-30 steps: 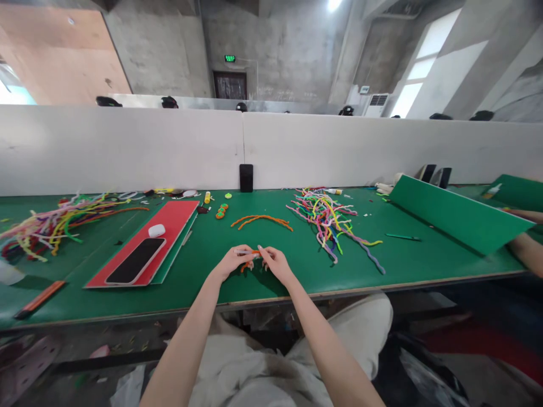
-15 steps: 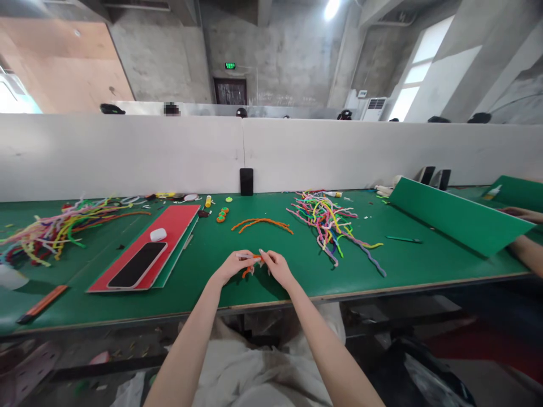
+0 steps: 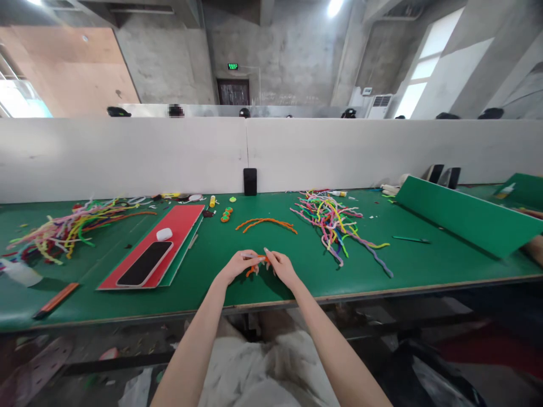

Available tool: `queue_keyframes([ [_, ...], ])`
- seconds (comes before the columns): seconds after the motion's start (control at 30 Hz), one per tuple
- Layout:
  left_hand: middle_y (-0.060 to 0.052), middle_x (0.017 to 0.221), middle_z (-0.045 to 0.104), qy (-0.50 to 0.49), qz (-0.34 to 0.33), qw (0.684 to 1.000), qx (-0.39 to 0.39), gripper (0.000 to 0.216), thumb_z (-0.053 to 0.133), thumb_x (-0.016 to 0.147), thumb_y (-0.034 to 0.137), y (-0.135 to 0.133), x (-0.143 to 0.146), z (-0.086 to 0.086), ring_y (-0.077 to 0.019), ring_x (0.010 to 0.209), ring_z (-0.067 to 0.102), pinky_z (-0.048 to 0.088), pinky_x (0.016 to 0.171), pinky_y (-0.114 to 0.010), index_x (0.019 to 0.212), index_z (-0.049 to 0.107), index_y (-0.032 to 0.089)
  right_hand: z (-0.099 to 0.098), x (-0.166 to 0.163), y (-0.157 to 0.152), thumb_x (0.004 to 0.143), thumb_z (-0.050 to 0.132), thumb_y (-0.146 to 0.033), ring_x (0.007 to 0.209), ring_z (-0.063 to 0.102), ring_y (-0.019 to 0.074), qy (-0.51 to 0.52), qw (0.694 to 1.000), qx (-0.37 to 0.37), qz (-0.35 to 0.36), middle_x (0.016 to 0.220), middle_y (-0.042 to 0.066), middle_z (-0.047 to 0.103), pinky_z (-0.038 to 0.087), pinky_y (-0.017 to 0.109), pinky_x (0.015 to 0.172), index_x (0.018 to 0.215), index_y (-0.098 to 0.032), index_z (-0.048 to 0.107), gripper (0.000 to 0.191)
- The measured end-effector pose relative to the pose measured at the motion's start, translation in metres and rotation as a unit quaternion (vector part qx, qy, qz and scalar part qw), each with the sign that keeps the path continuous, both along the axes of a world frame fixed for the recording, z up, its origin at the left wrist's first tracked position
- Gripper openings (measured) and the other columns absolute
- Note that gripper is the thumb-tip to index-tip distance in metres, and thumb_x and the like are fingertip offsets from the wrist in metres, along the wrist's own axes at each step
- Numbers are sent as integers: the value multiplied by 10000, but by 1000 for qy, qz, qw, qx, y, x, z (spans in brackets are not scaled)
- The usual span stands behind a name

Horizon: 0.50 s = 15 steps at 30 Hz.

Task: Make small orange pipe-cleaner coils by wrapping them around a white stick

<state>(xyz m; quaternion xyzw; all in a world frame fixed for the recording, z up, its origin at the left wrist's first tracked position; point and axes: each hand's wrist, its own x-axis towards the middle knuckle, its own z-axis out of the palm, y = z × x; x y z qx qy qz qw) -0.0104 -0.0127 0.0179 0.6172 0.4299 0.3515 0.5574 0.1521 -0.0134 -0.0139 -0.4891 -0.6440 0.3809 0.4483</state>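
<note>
Close to the table's front edge, my left hand (image 3: 238,266) and my right hand (image 3: 283,267) meet, both closed on an orange pipe cleaner (image 3: 250,272). One end of it hangs below my left fingers; the part between the fingertips is mostly hidden. A pale, thin shape lies along my left fingers, too small to name. Just beyond my hands, orange pipe cleaners (image 3: 266,220) lie in a shallow arc on the green table (image 3: 212,299). Further back are small orange-and-green coiled pieces (image 3: 227,214).
Loose coloured pipe cleaners (image 3: 335,223) spread to the right, with another heap (image 3: 63,229) at left. A phone (image 3: 145,264) and white case (image 3: 164,234) rest on a red board (image 3: 186,217). A cutter knife (image 3: 56,301) lies left; a green board (image 3: 462,217) leans right, near another person's arm.
The whole view has shifted slightly, so things sit a little further right. My hands keep their hold on the orange pipe cleaner with hardly any movement. At far right, the other person's arm shows less.
</note>
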Motion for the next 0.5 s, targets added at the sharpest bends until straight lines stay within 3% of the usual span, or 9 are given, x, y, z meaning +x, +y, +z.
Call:
queue_keyframes([
  [0.27,5,523,589,-21,6,1000,-2,358,636,652,477,1,-2,0,-106,493,543,401,524,-210,741,572,137,3,-2,-1,788,377,-592,402,410,97,24,1000,1,1,434,-50,402,342,208,427,598,-186,496,464],
  [0.5,10,509,579,-25,9,1000,7,344,610,681,475,3,-2,-3,-103,478,528,389,515,-211,741,555,141,5,0,-3,786,420,-551,421,428,99,22,1000,6,20,470,-46,441,350,209,441,640,-186,514,404],
])
